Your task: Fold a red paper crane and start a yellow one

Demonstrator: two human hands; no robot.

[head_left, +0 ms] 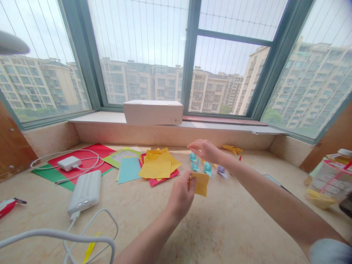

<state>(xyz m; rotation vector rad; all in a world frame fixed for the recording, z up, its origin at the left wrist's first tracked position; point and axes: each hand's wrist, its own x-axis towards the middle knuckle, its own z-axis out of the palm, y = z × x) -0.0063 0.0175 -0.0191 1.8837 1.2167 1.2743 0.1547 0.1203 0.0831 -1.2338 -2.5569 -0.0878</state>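
Observation:
My left hand (180,191) pinches a small yellow square of paper (202,184) between thumb and fingers, raised over the countertop. Beyond it, my right hand (205,149) reaches leftward with its fingers stretched out, and nothing shows in them. Beneath and beside that hand stand several small blue folded paper figures (208,169) and a purple one (221,170); the hand and wrist partly hide this group. Farther back lies a yellow folded paper piece (233,149). Left of my hands is a loose pile of yellow paper sheets (156,164), with red sheets (157,182) under it.
Light blue (129,170), green (59,178) and red paper (106,149) lie at left. A white power bank (85,192), cables and a charger plug (69,163) rest nearby. A white box (154,113) sits on the window ledge. At right stands a clear plastic container (328,179).

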